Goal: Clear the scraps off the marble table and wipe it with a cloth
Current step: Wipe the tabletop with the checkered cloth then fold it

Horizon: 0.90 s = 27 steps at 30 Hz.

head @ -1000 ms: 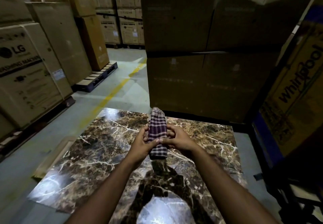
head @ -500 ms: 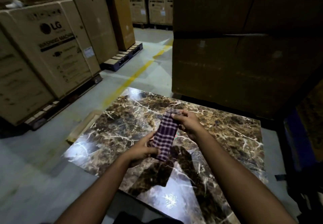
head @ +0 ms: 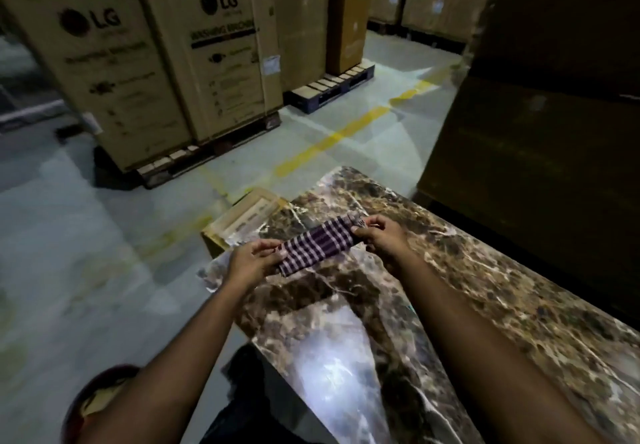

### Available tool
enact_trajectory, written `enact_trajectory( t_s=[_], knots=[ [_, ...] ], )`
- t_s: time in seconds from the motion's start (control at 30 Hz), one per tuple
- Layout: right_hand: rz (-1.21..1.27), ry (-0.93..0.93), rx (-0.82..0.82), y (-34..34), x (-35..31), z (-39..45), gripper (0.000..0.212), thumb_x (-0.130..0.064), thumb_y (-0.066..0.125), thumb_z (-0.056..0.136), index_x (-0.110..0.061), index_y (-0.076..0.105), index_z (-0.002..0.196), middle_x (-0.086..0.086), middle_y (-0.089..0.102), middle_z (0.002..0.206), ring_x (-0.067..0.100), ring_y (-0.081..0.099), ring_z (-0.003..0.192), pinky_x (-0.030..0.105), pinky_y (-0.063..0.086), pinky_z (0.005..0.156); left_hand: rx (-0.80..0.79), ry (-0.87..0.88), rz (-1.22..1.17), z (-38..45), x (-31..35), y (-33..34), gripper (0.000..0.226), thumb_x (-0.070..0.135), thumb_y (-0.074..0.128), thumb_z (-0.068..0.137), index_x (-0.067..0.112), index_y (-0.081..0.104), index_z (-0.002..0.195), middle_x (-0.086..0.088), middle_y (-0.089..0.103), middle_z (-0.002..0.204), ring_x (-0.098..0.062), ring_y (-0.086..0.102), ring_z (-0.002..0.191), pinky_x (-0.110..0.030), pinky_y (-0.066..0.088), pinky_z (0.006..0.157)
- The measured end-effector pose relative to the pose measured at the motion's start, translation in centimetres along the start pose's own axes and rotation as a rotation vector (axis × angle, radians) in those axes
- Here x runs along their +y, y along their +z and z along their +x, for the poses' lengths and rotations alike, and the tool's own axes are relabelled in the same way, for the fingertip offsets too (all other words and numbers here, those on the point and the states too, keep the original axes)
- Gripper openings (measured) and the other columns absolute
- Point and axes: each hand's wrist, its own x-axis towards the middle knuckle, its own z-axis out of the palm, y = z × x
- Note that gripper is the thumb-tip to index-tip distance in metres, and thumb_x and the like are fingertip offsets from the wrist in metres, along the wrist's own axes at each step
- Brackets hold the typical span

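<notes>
So the checked cloth (head: 318,247) is folded into a narrow strip and held up in the air over the far-left part of the marble table (head: 519,298), not lying on it. Its long axis runs from lower left to upper right in the head view, basically stretched between the two hands, one at each end. The left hand (head: 250,262) pinches the lower-left end, thumb and fingers curled round the fabric, and the right hand (head: 380,235) grips the upper-right end the same way, with a bit of cloth poking out past the fingers there. Neither hand is really "nearer", since both are already on it, but the right end sits further over the slab while the left end hangs close to the table's left edge. My guess is the next move is either another fold or bringing the strip down flat onto the marble to start wiping, and for that the cloth needs to come down and toward the person, since most of the surface lies below and to the right of it. I can't make out any scraps on the stone, though the veining is busy. Just off the table's left edge a flat cardboard piece (head: 242,218) lies on the floor, and stacked LG boxes (head: 221,48) stand on pallets well beyond.
</notes>
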Motion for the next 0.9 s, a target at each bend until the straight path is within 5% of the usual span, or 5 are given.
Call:
enact_trajectory(
  t_s=[0.2,0.4,0.53,0.73,0.9],
  knots=[
    [-0.266,-0.021,-0.069,11.7,-0.9,11.5,0.024,-0.001,0.08,0.08,-0.017,0.062,0.083,0.001,0.063,0.072,0.015,0.059,0.067,0.019,0.043,0.051,0.111,0.02,0.061,11.8,-0.3,-8.8,0.023,-0.005,0.072,0.086,0.0,0.073,0.108,-0.012,0.074,0.101,0.003,0.069,0.07,-0.019,0.058,0.066],
    [-0.531,0.017,-0.082,25.8,-0.3,27.0,0.019,-0.012,0.082,0.078,-0.02,0.072,0.092,0.002,0.074,0.088,0.021,0.069,0.086,0.032,0.059,0.083,0.187,-0.147,0.124,26.7,-4.9,-17.2,0.025,0.014,0.08,0.077,0.035,0.079,0.091,0.005,0.078,0.094,-0.015,0.074,0.092,-0.043,0.059,0.091],
    [-0.674,0.057,-0.087,32.6,0.6,35.0,0.029,-0.024,0.081,0.083,-0.017,0.074,0.11,0.006,0.075,0.105,0.023,0.068,0.101,0.036,0.053,0.097,0.254,-0.217,0.171,34.6,-8.0,-19.6,0.021,0.013,0.08,0.08,0.023,0.079,0.099,0.001,0.077,0.099,-0.015,0.072,0.093,-0.04,0.058,0.091],
    [-0.837,0.145,-0.075,36.9,3.3,42.0,0.032,-0.027,0.076,0.088,-0.014,0.072,0.117,0.009,0.074,0.111,0.025,0.068,0.105,0.029,0.049,0.09,0.253,-0.299,0.298,41.6,-11.9,-18.8,0.022,0.009,0.079,0.083,0.007,0.075,0.104,-0.007,0.075,0.1,-0.012,0.065,0.085,-0.006,0.042,0.068],
    [-0.873,0.175,-0.096,37.2,4.8,44.3,0.057,-0.031,0.08,0.087,-0.014,0.06,0.138,0.007,0.069,0.127,0.024,0.066,0.115,0.029,0.049,0.095,0.088,-0.437,0.38,43.5,-13.8,-18.1,0.043,0.004,0.071,0.086,0.008,0.063,0.128,-0.012,0.068,0.126,-0.028,0.064,0.113,-0.028,0.05,0.095]
  ],
)
